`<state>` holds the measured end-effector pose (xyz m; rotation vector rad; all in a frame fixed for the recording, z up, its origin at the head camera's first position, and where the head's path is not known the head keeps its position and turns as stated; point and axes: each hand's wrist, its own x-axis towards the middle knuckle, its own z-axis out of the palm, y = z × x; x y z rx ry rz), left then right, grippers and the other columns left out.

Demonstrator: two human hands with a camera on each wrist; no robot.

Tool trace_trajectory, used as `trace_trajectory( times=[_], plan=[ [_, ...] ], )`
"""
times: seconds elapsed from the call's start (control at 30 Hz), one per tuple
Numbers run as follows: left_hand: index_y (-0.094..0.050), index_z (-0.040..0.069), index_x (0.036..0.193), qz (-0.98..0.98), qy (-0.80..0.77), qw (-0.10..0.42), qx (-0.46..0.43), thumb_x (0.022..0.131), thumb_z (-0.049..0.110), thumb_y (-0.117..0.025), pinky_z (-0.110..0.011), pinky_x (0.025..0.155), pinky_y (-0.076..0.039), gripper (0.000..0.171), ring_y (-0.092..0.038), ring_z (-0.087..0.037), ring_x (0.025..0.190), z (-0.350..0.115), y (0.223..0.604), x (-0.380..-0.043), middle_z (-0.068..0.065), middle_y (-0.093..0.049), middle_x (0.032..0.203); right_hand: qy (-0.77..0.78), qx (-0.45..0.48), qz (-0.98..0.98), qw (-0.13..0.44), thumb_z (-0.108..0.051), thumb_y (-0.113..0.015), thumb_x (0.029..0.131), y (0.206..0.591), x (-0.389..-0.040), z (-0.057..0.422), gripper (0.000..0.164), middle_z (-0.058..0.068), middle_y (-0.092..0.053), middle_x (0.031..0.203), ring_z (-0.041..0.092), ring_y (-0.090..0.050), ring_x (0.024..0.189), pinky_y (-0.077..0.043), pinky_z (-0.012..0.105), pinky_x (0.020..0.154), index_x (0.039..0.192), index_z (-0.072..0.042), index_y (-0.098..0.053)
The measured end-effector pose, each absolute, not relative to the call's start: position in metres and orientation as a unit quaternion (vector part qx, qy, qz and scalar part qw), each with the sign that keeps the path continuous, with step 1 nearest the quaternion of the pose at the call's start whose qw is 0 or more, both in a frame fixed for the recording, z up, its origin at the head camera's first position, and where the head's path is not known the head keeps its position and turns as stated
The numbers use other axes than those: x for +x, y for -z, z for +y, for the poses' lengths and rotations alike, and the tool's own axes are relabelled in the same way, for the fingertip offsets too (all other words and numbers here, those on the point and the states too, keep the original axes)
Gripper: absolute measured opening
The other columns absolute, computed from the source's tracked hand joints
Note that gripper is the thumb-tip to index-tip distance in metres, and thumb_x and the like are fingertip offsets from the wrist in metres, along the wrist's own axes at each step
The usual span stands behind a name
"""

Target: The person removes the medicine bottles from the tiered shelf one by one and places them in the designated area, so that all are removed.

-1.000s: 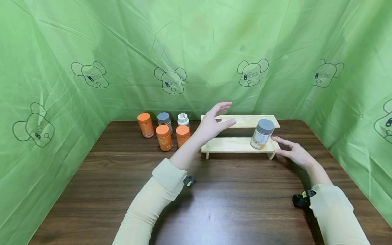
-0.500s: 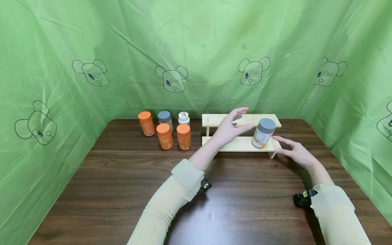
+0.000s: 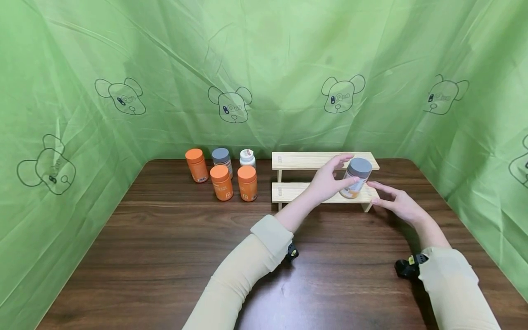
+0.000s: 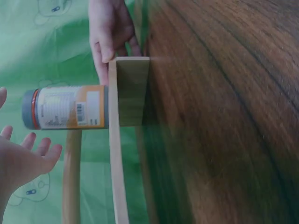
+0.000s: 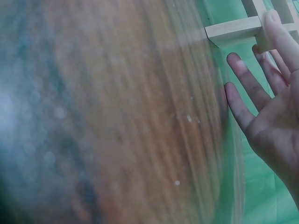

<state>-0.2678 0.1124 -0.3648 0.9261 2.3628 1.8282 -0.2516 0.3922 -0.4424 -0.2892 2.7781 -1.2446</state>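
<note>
A supplement bottle (image 3: pixel 354 184) with a grey lid and white-and-orange label stands upright on the right part of the lower tier of a two-tier wooden shelf (image 3: pixel 303 191). My left hand (image 3: pixel 327 183) reaches in from the left, fingers and thumb spread at the bottle. In the left wrist view a gap shows between the left fingers (image 4: pixel 43 145) and the bottle (image 4: pixel 70 107). My right hand (image 3: pixel 398 206) pinches the right end of the lower tier, thumb in front and a finger behind. The right wrist view shows that hand's other fingers (image 5: pixel 247 81) spread loosely below the board.
Left of the shelf stand orange bottles (image 3: pixel 222 184), another grey-lidded bottle (image 3: pixel 221 158) and a small white bottle (image 3: pixel 247 159). The dark wooden table (image 3: pixel 173 256) meets green curtains (image 3: pixel 284 91) at the back and both sides.
My left hand has moved right, across the front of the shelf, up to the grey-lidded bottle. The right hand stays at the shelf's end. The bottle has not moved on the shelf.
</note>
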Motion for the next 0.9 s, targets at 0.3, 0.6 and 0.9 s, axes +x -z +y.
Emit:
trace_trajectory(
  times=[0.3,0.6,0.9],
  plan=[
    [-0.047,0.027,0.137,0.741,-0.605,0.029,0.290,0.083,0.028,-0.073,-0.032,0.099,-0.044,0.060,-0.052,-0.011,0.121,0.125,0.377,-0.270,0.006,-0.053,0.134,0.410,-0.097,0.906,0.047,-0.029,-0.064,0.090,0.441,-0.250,0.391,0.055,0.013,-0.040,0.146,0.033,-0.031,0.133,-0.024,0.055,0.105,0.142,-0.025,-0.044],
    [-0.051,0.026,0.132,0.734,-0.617,0.009,0.283,0.082,0.021,-0.074,-0.028,0.095,-0.045,0.055,-0.055,-0.009,0.115,0.131,0.383,-0.274,0.004,-0.058,0.130,0.411,-0.114,0.903,0.047,-0.026,-0.063,0.091,0.438,-0.248,0.391,0.059,0.018,-0.037,0.147,0.038,-0.028,0.133,-0.021,0.062,0.105,0.145,-0.019,-0.039],
    [-0.055,0.021,0.124,0.738,-0.613,-0.044,0.277,0.081,0.019,-0.075,-0.020,0.088,-0.047,0.047,-0.061,-0.006,0.105,0.137,0.387,-0.277,0.001,-0.062,0.125,0.419,-0.116,0.899,0.047,-0.025,-0.063,0.091,0.439,-0.248,0.391,0.059,0.017,-0.037,0.148,0.027,-0.028,0.135,-0.020,0.061,0.106,0.145,-0.020,-0.039]
  ],
)
